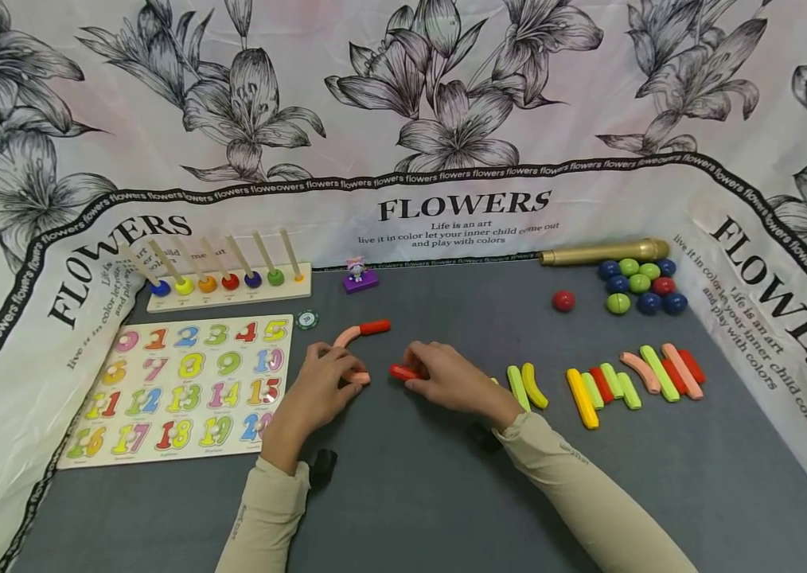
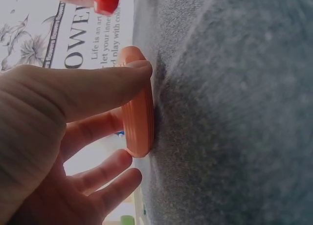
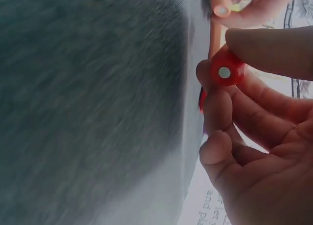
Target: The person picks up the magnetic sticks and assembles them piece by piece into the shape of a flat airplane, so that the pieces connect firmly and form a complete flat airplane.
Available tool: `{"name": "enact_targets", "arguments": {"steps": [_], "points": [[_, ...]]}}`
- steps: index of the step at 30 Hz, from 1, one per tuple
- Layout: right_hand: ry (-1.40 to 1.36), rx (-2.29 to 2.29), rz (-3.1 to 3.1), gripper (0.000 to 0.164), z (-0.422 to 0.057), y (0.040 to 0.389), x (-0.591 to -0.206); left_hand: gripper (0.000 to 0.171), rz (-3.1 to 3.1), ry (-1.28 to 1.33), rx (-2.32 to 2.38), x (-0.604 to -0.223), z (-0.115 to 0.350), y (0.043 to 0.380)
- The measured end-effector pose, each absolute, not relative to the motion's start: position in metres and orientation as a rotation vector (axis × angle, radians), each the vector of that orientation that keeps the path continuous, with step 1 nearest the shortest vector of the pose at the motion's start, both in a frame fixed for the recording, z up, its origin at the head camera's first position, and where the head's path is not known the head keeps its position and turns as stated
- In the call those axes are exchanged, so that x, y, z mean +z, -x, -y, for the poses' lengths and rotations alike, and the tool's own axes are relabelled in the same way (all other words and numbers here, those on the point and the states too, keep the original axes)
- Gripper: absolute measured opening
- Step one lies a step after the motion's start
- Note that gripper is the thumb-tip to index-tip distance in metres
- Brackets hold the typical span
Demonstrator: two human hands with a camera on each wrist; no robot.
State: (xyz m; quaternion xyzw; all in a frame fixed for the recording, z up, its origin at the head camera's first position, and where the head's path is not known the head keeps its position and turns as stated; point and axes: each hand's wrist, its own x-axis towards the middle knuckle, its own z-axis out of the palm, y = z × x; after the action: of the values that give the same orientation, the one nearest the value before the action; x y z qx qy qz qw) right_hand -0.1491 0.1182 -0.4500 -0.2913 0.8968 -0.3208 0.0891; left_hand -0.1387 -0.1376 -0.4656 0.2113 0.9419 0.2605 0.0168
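Note:
My left hand (image 1: 317,391) pinches a short peach-coloured magnetic stick (image 2: 139,129) between thumb and fingers, low over the grey cloth. Across a small gap, my right hand (image 1: 452,379) grips a red magnetic stick (image 1: 402,372). Its end, with a round silvery disc (image 3: 224,72), faces the camera in the right wrist view. Just beyond the left hand lies a curved peach stick (image 1: 345,337), end to end with another red stick (image 1: 376,326). Part of the curved piece is hidden behind the left fingers.
A number board (image 1: 173,383) lies at left, with a peg stand (image 1: 239,294) behind it. A chip (image 1: 307,319) and a purple-based figurine (image 1: 360,280) sit nearby. At right are coloured sticks (image 1: 581,398), several balls (image 1: 639,283) and a gold tube (image 1: 604,252).

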Motion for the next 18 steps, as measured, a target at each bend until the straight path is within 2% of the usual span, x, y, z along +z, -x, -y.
{"name": "enact_targets", "arguments": {"steps": [3, 18], "points": [[0.917, -0.891, -2.689, 0.010, -0.108, 0.153, -0.450, 0.016, -2.929, -0.668, 0.820, -0.464, 0.138, 0.139], [0.974, -0.851, -2.678, 0.003, -0.086, 0.161, -0.454, 0.018, -2.923, -0.687, 0.806, -0.461, 0.140, 0.138]]}}
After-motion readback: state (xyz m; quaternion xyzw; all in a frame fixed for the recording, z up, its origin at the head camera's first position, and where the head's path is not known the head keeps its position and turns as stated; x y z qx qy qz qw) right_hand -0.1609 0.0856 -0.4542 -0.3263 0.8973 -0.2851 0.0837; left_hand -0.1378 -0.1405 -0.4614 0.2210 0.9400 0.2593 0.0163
